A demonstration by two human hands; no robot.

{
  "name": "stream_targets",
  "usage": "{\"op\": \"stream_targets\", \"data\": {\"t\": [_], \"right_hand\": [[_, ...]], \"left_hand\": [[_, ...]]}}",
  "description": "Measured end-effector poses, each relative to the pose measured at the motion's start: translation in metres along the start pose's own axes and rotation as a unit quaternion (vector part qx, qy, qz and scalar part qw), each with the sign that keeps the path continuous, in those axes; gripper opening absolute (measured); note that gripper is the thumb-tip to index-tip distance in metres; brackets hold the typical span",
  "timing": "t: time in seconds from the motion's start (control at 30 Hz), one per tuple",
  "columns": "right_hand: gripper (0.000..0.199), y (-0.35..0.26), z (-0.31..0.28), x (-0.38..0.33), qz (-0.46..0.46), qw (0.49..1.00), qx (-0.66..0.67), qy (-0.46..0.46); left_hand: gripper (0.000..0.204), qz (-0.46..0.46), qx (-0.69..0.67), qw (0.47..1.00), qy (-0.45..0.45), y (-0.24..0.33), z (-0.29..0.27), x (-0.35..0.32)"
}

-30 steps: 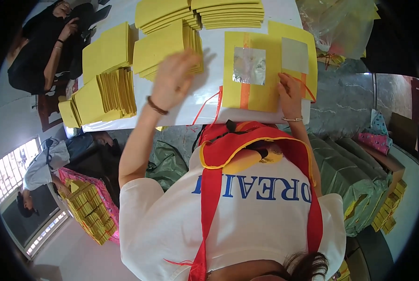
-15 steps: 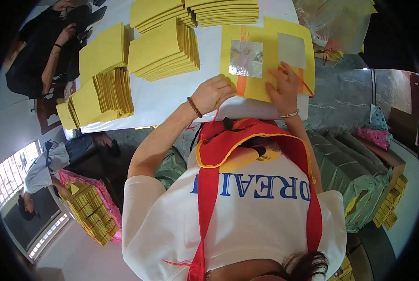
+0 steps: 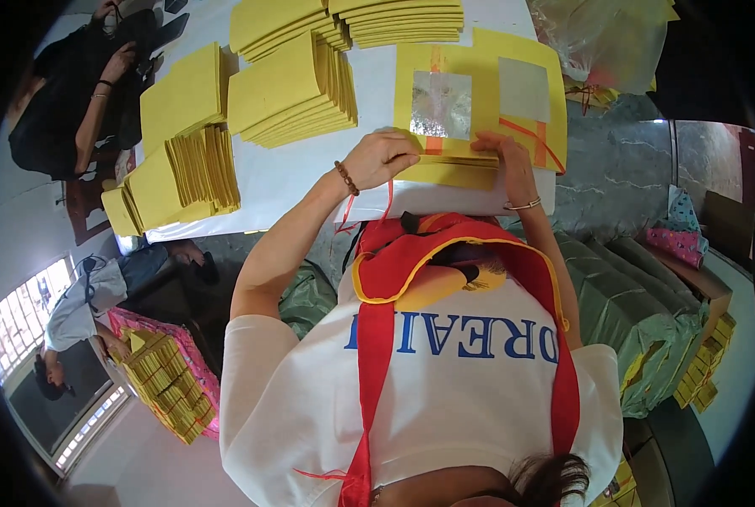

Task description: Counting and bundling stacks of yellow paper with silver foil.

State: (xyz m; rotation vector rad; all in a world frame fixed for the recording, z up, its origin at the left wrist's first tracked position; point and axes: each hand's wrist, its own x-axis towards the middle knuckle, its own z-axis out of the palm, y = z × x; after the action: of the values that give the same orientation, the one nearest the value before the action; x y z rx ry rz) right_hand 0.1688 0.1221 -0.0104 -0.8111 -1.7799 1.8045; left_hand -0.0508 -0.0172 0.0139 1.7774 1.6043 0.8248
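Two hands meet at the near edge of the white table in the head view. My left hand, forearm bent in from the lower left with a bead bracelet at the wrist, curls its fingers over the near edge of the yellow paper bundle, pinching it with a red string hanging below. My right hand, bangle on the wrist, presses fingertips onto the same bundle, grasping its top sheets. Beyond it lie yellow sheets with foil squares; further stacks of yellow paper sit to the left.
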Motion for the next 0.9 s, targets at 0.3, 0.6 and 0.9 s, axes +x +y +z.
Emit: {"op": "stream_targets", "data": {"t": [0.3, 0.6, 0.9], "right_hand": [[0.060, 0.001, -0.003, 0.000, 0.009, 0.999, -0.029, -0.026], [0.044, 0.011, -0.010, -0.001, -0.050, 0.991, -0.116, -0.047], [0.033, 0.029, -0.013, -0.001, -0.074, 0.980, -0.174, -0.054]], "left_hand": [[0.017, -0.054, -0.057, 0.996, -0.032, 0.003, -0.008, 0.005], [0.015, -0.101, -0.152, 0.983, -0.023, -0.006, -0.007, 0.006], [0.018, -0.115, -0.176, 0.977, -0.044, -0.011, -0.007, 0.009]]}}
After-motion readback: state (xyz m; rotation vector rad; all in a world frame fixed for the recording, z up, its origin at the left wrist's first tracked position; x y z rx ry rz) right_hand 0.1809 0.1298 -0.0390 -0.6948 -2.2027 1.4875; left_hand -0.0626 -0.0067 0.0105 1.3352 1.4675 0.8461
